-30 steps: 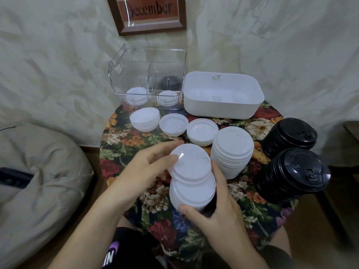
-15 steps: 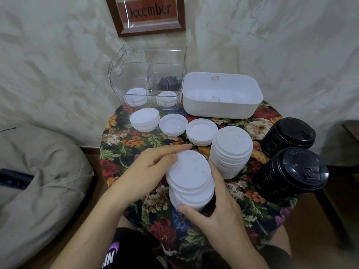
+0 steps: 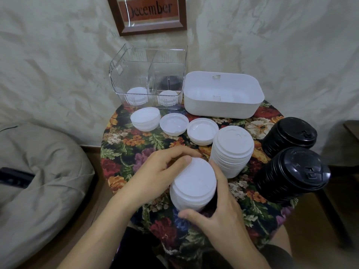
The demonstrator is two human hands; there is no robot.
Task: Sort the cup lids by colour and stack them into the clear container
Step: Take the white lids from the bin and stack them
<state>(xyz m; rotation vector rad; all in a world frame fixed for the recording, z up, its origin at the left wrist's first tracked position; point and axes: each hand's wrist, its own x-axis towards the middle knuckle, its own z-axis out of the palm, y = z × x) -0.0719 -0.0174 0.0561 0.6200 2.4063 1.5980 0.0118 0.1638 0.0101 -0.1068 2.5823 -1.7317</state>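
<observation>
A short stack of white lids (image 3: 194,184) sits near the table's front. My right hand (image 3: 219,216) grips it from the right and below. My left hand (image 3: 157,174) holds the top lid's left rim with thumb and fingers. A taller white stack (image 3: 232,150) stands just behind it. Two stacks of black lids (image 3: 290,174) (image 3: 289,133) stand at the right. Three low white piles (image 3: 145,118) (image 3: 173,124) (image 3: 202,131) lie in a row further back. The clear container (image 3: 136,61) at the back holds white lids in front and black lids behind.
A white plastic bin (image 3: 223,107) stands to the right of the clear container. The round table carries a floral cloth (image 3: 128,150). A grey beanbag (image 3: 38,181) lies at the left, a framed "December" sign (image 3: 149,14) on the wall.
The top lid, which was lifted and offset from the stack, has come down onto it. Both hands stay around the stack.
</observation>
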